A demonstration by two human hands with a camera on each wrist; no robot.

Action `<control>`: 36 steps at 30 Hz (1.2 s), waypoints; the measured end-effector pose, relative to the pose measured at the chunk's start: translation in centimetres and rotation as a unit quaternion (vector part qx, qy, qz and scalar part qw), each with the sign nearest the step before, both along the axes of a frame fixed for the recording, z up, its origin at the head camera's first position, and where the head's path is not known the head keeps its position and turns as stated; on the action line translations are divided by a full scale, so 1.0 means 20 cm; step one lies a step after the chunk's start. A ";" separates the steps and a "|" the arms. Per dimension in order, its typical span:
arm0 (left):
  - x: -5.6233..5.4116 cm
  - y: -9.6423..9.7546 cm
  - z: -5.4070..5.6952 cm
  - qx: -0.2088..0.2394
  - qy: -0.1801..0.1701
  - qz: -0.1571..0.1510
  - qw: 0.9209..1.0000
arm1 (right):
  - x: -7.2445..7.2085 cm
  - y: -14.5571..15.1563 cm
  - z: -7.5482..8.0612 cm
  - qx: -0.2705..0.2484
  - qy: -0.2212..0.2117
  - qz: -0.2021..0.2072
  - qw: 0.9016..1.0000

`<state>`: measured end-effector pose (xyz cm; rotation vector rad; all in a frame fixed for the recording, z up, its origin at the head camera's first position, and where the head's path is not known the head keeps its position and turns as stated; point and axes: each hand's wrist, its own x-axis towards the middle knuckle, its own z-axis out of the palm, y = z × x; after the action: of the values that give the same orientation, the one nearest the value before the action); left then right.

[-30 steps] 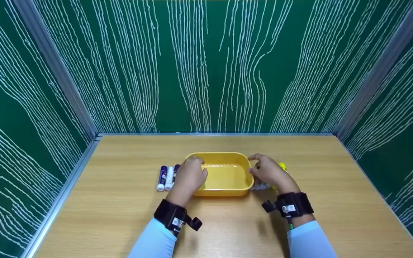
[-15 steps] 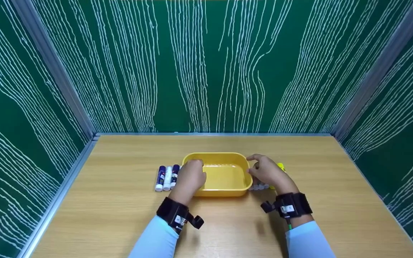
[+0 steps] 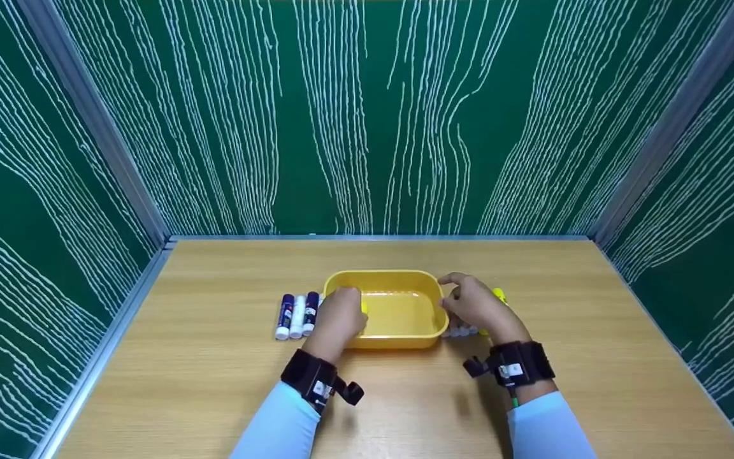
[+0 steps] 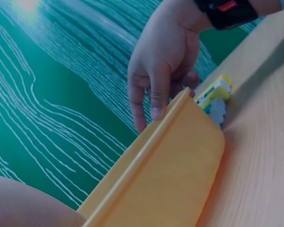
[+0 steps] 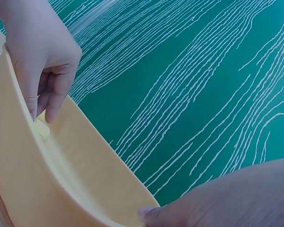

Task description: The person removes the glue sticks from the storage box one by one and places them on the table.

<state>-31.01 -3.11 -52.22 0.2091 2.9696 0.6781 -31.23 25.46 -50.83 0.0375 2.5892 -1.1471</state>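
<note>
A yellow plastic tray stands on the table in the head view. My left hand reaches over its left side, fingers pointing down inside. In the right wrist view the left hand's fingertips pinch a small yellow piece, mostly hidden, so its kind cannot be told. My right hand holds the tray's right rim, thumb and forefinger apart on it. Left of the tray lie several glue sticks, dark blue and white. Beside the right hand, partly covered, are a yellow highlighter-like stick and several pale-ended items.
The wooden table runs back to green walls with white wavy lines. Metal-coloured posts stand at the corners. Black straps with loose ends circle both wrists.
The left hand has moved slightly down within the tray, and a bit of yellow now shows beside its fingers. The right hand stays on the rim. The head view has shifted a little.
</note>
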 end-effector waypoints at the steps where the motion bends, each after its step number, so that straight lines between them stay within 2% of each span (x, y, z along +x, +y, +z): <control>1: 0.00 0.00 0.00 0.002 -0.005 0.001 1.000 | 0.00 0.00 0.00 0.000 0.000 -0.001 1.000; 6: 0.00 0.01 -0.01 0.007 -0.025 0.002 1.000 | 0.00 0.00 0.00 0.002 0.000 -0.002 1.000; 13: 0.01 0.00 -0.02 -0.015 0.029 -0.024 0.999 | -0.01 0.00 -0.01 0.005 0.015 0.006 1.000; 16: 0.00 0.00 -0.02 -0.007 0.015 -0.018 1.000 | -0.01 0.00 0.00 0.005 0.008 0.002 1.000; 21: 0.00 0.01 -0.01 0.038 -0.021 0.007 0.999 | -0.01 0.00 0.00 0.005 0.004 0.000 1.000; 25: 0.00 0.00 0.02 0.078 -0.029 0.014 0.996 | -0.01 0.00 0.00 0.008 0.003 0.000 1.000; 30: 0.01 -0.02 0.07 0.107 -0.008 0.019 0.994 | -0.01 0.00 0.01 0.016 0.001 0.000 1.000; 36: 0.01 -0.09 0.16 0.134 -0.006 0.054 0.990 | -0.01 0.00 0.01 0.011 -0.002 -0.004 1.000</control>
<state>-30.72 -4.94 -49.12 0.0623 2.8855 1.0871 -31.37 25.51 -50.68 0.0539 2.6004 -1.1194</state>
